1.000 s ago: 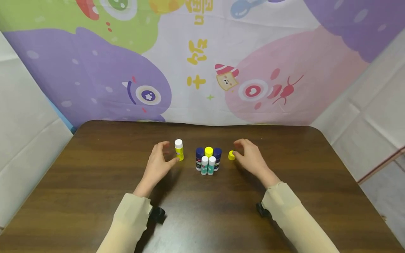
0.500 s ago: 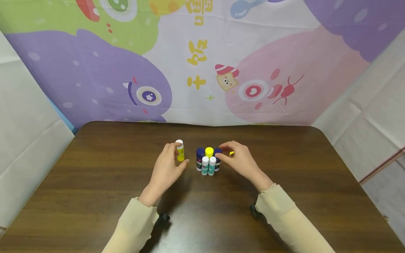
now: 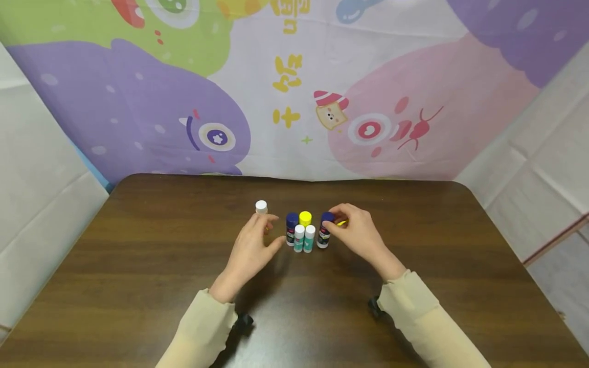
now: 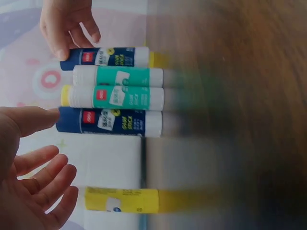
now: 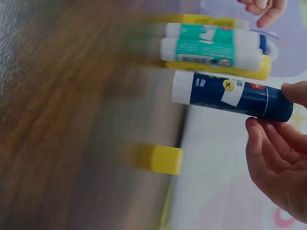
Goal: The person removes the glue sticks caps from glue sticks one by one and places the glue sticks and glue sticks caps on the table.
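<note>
Taking the pair of teal glue sticks [image 3: 307, 241] as the landmark, the right hand [image 3: 361, 232] is just to its right, pinching the dark blue cap of a navy glue stick [image 3: 324, 232] between thumb and fingers. This stick leans slightly, its cap end away from the pair; whether its white base touches the bench [image 3: 303, 312] I cannot tell. Yellow lettering on its label reads "GLUE STICK", beside a red square whose white mark is too small to read surely.

The left hand [image 3: 250, 243] is to the left of the pair, thumb and fingers spread wide and holding nothing. Its thumb is near the other navy stick [image 4: 110, 120], just left of and behind the pair; contact is unclear. That label also says "GLUE STICK", as does the writing on one of the teal sticks.

Directly behind the pair is a yellow-capped stick [image 3: 305, 219]. Left of the pair and farther back, a yellow stick with a white top [image 4: 122, 200] stands partly hidden by the left hand. A small yellow cap [image 5: 166, 159] sits right of the pair. Beyond it hangs a printed cloth [image 3: 276, 153] with large yellow Chinese characters.
</note>
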`<state>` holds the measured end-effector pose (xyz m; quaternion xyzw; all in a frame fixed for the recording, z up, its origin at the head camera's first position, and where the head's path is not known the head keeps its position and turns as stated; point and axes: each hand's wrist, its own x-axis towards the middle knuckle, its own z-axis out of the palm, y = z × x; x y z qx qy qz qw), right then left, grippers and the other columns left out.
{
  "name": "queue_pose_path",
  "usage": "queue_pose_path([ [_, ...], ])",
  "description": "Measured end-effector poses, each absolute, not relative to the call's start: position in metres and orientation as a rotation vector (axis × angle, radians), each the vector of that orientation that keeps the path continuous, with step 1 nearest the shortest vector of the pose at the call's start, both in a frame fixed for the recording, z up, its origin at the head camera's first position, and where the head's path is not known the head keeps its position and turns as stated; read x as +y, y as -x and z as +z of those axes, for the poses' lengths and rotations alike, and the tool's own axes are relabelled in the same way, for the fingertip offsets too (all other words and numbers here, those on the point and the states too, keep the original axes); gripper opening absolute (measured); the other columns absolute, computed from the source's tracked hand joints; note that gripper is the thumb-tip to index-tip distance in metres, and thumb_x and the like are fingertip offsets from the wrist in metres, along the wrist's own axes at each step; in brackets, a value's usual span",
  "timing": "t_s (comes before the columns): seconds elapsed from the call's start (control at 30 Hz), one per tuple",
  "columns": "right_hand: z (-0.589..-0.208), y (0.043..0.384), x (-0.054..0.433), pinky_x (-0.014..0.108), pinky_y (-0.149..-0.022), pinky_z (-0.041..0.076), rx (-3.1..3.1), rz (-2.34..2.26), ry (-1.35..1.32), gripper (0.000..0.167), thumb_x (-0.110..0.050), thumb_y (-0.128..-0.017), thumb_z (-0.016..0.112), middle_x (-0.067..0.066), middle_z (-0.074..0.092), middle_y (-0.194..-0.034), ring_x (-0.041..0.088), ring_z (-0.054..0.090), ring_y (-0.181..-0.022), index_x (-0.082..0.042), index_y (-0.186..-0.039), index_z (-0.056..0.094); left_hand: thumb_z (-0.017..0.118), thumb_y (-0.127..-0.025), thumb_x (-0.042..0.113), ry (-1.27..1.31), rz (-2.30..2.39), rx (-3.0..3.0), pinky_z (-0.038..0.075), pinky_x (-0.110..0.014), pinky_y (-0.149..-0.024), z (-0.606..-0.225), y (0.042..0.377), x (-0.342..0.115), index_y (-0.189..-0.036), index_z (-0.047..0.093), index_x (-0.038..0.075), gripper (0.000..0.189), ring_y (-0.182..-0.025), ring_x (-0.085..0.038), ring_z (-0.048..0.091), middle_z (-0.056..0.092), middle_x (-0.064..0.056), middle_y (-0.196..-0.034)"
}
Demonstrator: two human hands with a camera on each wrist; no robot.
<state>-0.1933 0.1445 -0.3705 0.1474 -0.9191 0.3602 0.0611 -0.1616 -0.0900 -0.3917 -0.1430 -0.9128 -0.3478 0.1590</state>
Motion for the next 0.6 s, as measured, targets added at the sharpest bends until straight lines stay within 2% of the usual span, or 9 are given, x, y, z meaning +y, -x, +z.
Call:
queue_pose_path([
  [0.17, -0.359, 0.18, 0.146, 0.028, -0.062, 0.047, -2.703, 1.109, -0.437, 0.023, -0.026, -0.079, 0.069, 0.003, 0.063, -0.08, 0.014, 0.055, -0.067, -0.009, -0.092, 0.063, 0.073, -0.076, 0.024, 0.471, -0.988, -2.593, 0.045, -0.035, -0.074, -0.384, 0.154, -0.083, -0.105, 0.06, 0.009, 0.035, -0.087, -0.019, 0.057, 0.057, -0.003, -0.096],
  [0.27, -0.353, 0.172, 0.144, 0.025, -0.06, 0.047, -2.666, 1.183, -0.444, 0.021, -0.026, -0.078, 0.07, 0.001, 0.063, -0.076, 0.012, 0.055, -0.064, -0.01, -0.09, 0.063, 0.073, -0.077, 0.027, 0.539, -1.003, -2.579, 0.045, -0.032, -0.074, -0.377, 0.15, -0.077, -0.104, 0.061, 0.009, 0.035, -0.084, -0.017, 0.057, 0.058, -0.002, -0.095],
  [0.53, -0.344, 0.156, 0.132, 0.023, -0.063, 0.052, -2.583, 1.477, -0.536, 0.018, -0.021, -0.079, 0.07, 0.001, 0.067, -0.083, 0.009, 0.063, -0.069, -0.011, -0.092, 0.065, 0.069, -0.078, 0.035, 0.704, -1.051, -2.534, 0.045, -0.023, -0.067, -0.362, 0.141, -0.06, -0.104, 0.06, 0.011, 0.036, -0.078, -0.008, 0.052, 0.058, 0.002, -0.093],
  [0.6, -0.344, 0.154, 0.129, 0.023, -0.065, 0.052, -2.565, 1.54, -0.523, 0.018, -0.02, -0.079, 0.07, 0.002, 0.067, -0.085, 0.01, 0.064, -0.071, -0.01, -0.093, 0.065, 0.069, -0.078, 0.034, 0.7, -1.067, -2.542, 0.045, -0.022, -0.067, -0.362, 0.14, -0.058, -0.105, 0.06, 0.012, 0.036, -0.078, -0.01, 0.053, 0.057, 0.004, -0.094],
])
